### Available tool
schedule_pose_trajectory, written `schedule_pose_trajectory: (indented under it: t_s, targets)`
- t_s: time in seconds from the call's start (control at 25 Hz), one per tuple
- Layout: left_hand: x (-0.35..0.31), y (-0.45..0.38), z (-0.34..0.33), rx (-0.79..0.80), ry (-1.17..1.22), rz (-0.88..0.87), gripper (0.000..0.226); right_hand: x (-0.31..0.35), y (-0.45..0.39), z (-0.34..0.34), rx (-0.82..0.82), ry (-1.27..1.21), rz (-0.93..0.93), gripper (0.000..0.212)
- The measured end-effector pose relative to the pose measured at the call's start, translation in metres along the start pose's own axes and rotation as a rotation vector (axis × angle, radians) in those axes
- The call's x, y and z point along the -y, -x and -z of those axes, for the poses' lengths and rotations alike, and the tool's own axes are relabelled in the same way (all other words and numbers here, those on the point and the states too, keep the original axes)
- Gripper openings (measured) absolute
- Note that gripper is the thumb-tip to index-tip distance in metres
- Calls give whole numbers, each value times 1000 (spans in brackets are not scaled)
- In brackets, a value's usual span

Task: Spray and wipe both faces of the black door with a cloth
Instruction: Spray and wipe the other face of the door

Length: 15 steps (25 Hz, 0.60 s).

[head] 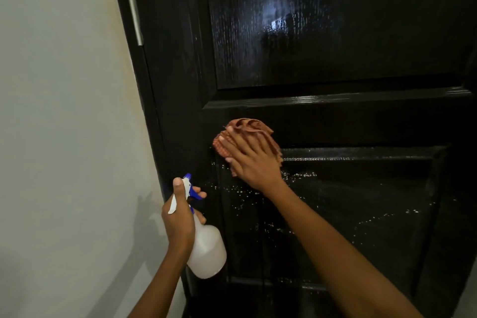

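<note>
Droplets (258,192) sit at 6 o'clock of my flat right hand (251,156); I press the cloth (247,128) down the door (335,33) while my left hand (178,217) grips the bottle (207,250).

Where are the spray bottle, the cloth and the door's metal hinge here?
spray bottle (207,253): head view, on its white body.
cloth (254,125): head view, on the bunched top fold above the fingers.
hinge (134,11): head view, mid-length of the silver strip.

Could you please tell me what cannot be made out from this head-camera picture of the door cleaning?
- Door: its other face is hidden behind it; top, bottom and right side are cut off by the frame.
- Cloth: mostly hidden beneath the right hand.
- Spray bottle: liquid level unreadable; left hand hides its neck.
</note>
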<state>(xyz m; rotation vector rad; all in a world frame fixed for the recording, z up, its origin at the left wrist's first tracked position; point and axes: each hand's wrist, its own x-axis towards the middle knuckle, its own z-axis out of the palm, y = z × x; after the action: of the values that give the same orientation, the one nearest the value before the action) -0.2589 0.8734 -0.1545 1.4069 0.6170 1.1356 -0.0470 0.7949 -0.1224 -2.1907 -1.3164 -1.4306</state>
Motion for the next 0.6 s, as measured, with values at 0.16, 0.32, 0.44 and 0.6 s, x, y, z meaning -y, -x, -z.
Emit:
schedule_pose_trajectory:
  t_s: [0.16, 0.32, 0.44, 0.6]
  targets:
    - [5, 5, 1, 13, 12, 39, 69, -58, 57, 12, -136, -32, -547, 70]
    - [8, 6, 16, -1, 32, 61, 70, -38, 70, 11, -188, -162, -1008, 70]
    - [10, 2, 26, -7, 18, 59, 69, -6, 66, -9, -73, -124, -717, 71]
    - [-2, -6, 32, 32, 13, 45, 68, 14, 62, -17, -14, -100, -524, 69]
